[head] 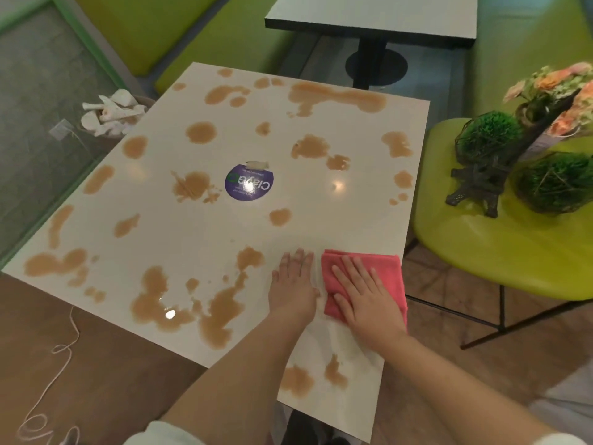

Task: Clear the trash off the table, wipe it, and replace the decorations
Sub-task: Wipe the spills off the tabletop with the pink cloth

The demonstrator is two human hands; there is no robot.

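Pink folded cloth point(362, 284) pressed flat under the right hand point(365, 300), fingers straight, left hand point(293, 287) flat just beside it, brown spills point(221, 313) left of both hands on the glossy white desk point(224, 232).

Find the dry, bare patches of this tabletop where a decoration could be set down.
Dry room lies right of the purple sticker, toward the far-right stains, and between the sticker and the left hand. The near-left corner is crowded with brown puddles.

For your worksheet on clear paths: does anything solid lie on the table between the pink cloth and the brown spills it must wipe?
Nothing solid visible does. The left hand rests flat beside the pink cloth, towards the nearest spill; only a flat purple sticker sits mid-table.
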